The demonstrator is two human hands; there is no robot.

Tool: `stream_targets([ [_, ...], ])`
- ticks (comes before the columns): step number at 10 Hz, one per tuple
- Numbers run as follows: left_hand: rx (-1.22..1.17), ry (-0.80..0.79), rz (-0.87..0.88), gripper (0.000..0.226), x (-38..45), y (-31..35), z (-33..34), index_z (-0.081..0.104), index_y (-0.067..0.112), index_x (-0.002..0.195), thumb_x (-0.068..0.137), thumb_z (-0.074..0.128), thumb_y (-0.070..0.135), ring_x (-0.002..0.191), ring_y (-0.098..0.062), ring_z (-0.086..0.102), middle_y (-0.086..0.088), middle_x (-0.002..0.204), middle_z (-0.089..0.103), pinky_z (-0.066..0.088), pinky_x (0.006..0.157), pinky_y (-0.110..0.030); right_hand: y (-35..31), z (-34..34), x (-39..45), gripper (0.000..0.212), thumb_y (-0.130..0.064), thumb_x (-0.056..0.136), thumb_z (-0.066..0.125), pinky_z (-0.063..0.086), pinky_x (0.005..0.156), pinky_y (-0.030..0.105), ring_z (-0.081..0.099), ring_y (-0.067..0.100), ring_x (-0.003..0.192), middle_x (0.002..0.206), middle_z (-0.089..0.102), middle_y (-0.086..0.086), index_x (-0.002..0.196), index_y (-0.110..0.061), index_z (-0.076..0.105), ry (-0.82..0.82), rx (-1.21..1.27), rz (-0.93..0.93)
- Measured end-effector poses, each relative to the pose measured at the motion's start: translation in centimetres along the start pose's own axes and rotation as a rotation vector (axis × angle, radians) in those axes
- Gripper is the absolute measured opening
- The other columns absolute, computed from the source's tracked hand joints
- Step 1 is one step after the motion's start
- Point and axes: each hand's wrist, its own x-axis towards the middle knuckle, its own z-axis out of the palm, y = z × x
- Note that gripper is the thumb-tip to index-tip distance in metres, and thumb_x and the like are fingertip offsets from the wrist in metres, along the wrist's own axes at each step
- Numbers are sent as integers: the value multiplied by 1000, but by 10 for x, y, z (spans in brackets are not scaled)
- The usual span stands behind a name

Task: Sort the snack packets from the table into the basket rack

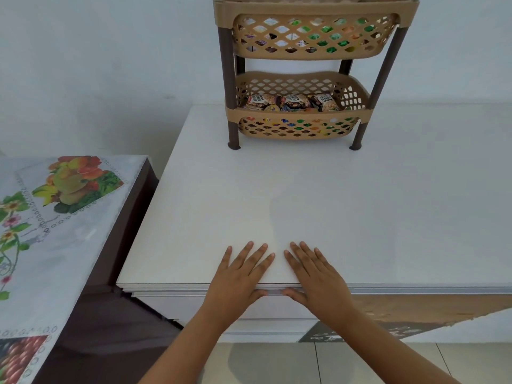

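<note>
Left hand (238, 275) and right hand (318, 275) lie flat, fingers straight, on the white counter's (388, 217) near edge. Far back, snack packets (291, 102) fill the basket rack (299, 117); its top tier is cut off, contents half-hidden behind lattice.

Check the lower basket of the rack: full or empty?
Partly filled. Snack packets lie in a heap in the lower basket, more colours showing through its lattice front; how deep the pile goes cannot be told.

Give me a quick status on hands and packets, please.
Left hand, right hand flat on table, holding nothing. Packets in rack. Nothing in the way.
</note>
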Motion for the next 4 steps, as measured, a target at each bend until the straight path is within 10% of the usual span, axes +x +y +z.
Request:
stream_targets([
  [2,16,-9,-40,75,-3,3,-6,47,24,134,74,54,67,130,-23,42,2,141,48,41,101,-53,-6,-12,-5,77,-64,89,14,7,113,38,43,25,132,143,46,9,135,-11,46,-22,-13,23],
  [4,-68,42,-123,77,12,-1,-19,28,17,144,86,22,67,140,-25,23,-2,151,28,4,112,-43,12,-23,6,84,-68,85,2,-19,111,32,-1,26,143,154,3,4,147,-13,15,130,104,135],
])
